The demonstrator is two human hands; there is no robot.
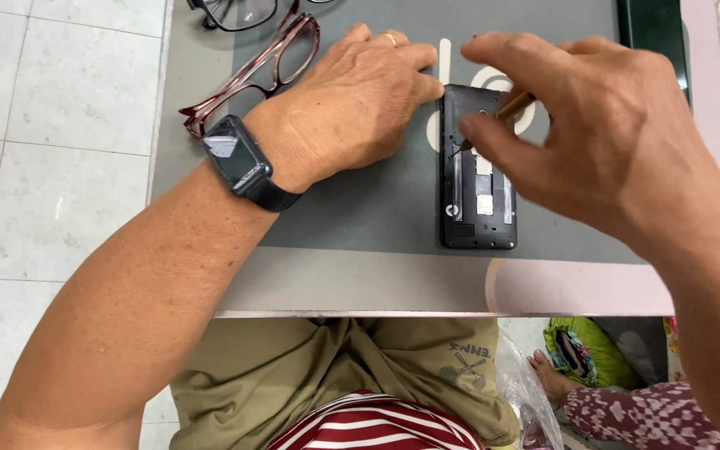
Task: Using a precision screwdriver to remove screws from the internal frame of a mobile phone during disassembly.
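An opened black phone [477, 208] lies back-up on a dark grey mat [360, 208], its inner parts showing. My left hand [352, 104] rests on the mat with its fingertips against the phone's upper left edge; a dark smartwatch [239, 162] is on that wrist and a ring on one finger. My right hand [593, 125] hovers over the phone's top half, pinching a thin brown-handled screwdriver [506, 110] whose tip points into the phone's upper left part.
Red-framed glasses [260, 71] lie on the mat left of my left hand, and black-framed glasses [235, 12] sit at the top edge. The table's front edge [360, 312] runs above my lap. Another person's sleeve and foot [618, 400] show at lower right.
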